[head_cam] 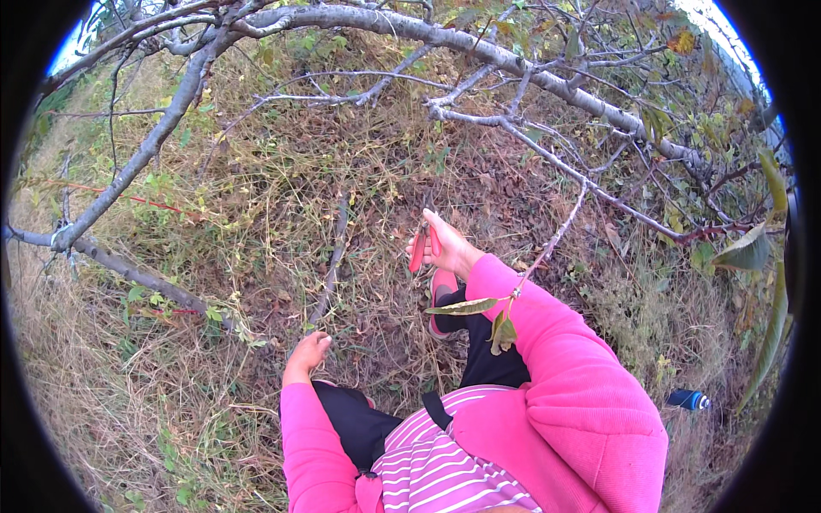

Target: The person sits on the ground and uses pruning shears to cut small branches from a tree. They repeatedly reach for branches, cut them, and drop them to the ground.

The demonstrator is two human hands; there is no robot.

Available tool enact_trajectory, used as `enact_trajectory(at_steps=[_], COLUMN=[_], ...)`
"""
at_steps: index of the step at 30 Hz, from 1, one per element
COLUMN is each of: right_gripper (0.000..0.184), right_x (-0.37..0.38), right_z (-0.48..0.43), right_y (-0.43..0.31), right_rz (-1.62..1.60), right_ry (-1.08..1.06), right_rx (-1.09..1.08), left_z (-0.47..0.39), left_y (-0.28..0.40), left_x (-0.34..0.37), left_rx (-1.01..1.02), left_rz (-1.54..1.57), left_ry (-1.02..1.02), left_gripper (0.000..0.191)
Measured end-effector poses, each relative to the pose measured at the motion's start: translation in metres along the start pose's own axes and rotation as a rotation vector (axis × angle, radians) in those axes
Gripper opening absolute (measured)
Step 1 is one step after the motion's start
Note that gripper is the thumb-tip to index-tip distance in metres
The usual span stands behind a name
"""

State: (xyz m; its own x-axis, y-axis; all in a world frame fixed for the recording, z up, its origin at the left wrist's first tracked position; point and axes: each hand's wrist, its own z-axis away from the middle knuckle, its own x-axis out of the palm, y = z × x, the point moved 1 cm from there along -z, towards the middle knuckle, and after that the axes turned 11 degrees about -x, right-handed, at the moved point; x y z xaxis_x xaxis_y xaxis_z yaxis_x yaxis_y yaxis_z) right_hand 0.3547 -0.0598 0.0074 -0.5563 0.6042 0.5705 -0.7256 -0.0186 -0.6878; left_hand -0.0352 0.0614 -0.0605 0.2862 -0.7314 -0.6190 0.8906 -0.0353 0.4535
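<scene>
My right hand (454, 247) grips a pair of red-handled pruning shears (419, 249) in front of me. Their dark blades point away from me and are hard to make out against the leaf litter. Lower and to the left, my left hand (309, 351) is loosely curled, its thumb on top; the fingers' undersides are hidden. Just beyond that thumb lies the near end of a grey length of branch (333, 263) in the grass. Whether the hand touches it is unclear. A thin twig (558, 237) with drooping leaves (463, 308) hangs over my right sleeve.
A thick grey limb (410, 27) arches across the top, with side branches reaching down right. Another limb (151, 138) descends at left, tied with string (61, 231) near a red cord (151, 204). A blue bottle (689, 399) lies at right. Dry grass (128, 397) covers the ground.
</scene>
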Motion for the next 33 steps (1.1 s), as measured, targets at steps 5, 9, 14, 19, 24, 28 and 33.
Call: enact_trajectory(at_steps=[5, 9, 14, 19, 24, 28, 33], right_gripper=[0.053, 0.054, 0.057, 0.054, 0.053, 0.053, 0.052], right_x=[-0.005, -0.007, -0.005, -0.001, 0.000, 0.000, 0.000], right_z=[-0.005, -0.008, -0.008, -0.006, -0.004, -0.005, -0.005], right_y=[0.003, 0.005, 0.006, 0.006, 0.006, 0.006, 0.006], right_rz=[-0.023, -0.013, 0.011, 0.022, 0.022, 0.020, 0.020], right_ry=[-0.003, -0.013, -0.024, -0.003, 0.008, -0.008, 0.019], right_rx=[-0.033, -0.043, -0.039, -0.041, -0.032, -0.037, -0.042], left_z=[-0.005, -0.003, 0.017, 0.028, 0.027, 0.028, 0.027], left_y=[-0.005, -0.002, 0.015, 0.025, 0.023, 0.022, 0.021], left_x=[0.000, -0.006, -0.017, -0.021, -0.021, -0.020, -0.020], left_rx=[0.018, 0.098, 0.000, -0.011, 0.007, 0.008, 0.049], left_rz=[0.010, -0.127, -0.127, -0.068, -0.079, -0.087, -0.098], left_ry=[0.084, 0.360, 0.586, 0.590, 0.570, 0.552, 0.558], left_gripper=[0.037, 0.027, 0.021, 0.021, 0.021, 0.021, 0.021])
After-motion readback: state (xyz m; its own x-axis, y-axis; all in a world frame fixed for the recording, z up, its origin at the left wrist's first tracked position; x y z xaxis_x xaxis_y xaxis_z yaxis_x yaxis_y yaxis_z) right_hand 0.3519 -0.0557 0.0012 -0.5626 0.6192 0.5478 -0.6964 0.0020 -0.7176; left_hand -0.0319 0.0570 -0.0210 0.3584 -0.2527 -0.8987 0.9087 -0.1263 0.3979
